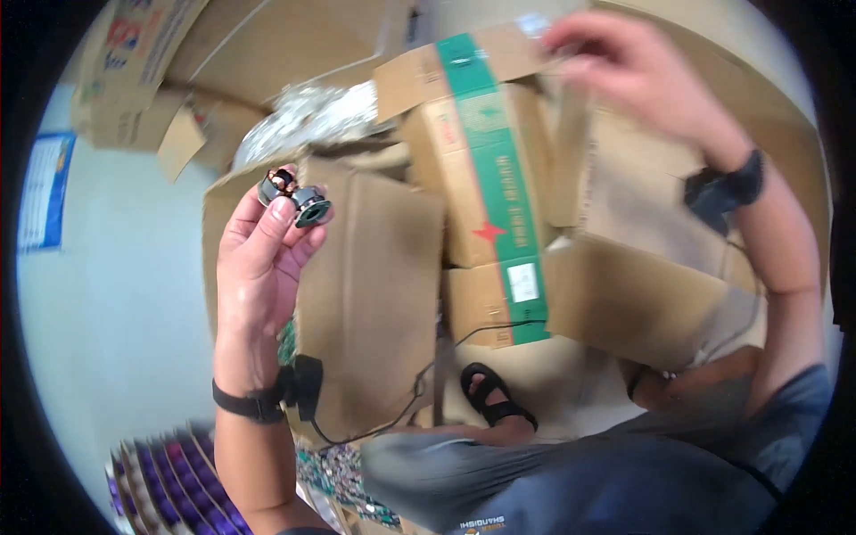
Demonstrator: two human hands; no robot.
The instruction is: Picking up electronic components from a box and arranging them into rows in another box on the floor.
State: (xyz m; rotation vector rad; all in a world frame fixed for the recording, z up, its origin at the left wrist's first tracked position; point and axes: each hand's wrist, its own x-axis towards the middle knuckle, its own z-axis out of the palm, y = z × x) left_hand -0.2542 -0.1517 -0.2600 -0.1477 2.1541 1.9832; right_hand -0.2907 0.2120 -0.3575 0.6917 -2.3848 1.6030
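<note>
My left hand is raised over the left side of the open cardboard box, fingers closed. Pinched in it are small motor stators with grey metal cores and dark rims. Copper windings show on the upper one. My right hand is at the upper right, smeared by motion, its fingers bent near the end of a carton flap. A pale, shiny patch lies by its fingertips; I cannot tell whether it is held.
A long brown carton with a green band stands in the middle. Crumpled silvery wrap lies behind the box. Purple items in a divided rack stand at lower left, beside a heap of small green and silvery parts. A thin black cable hangs across.
</note>
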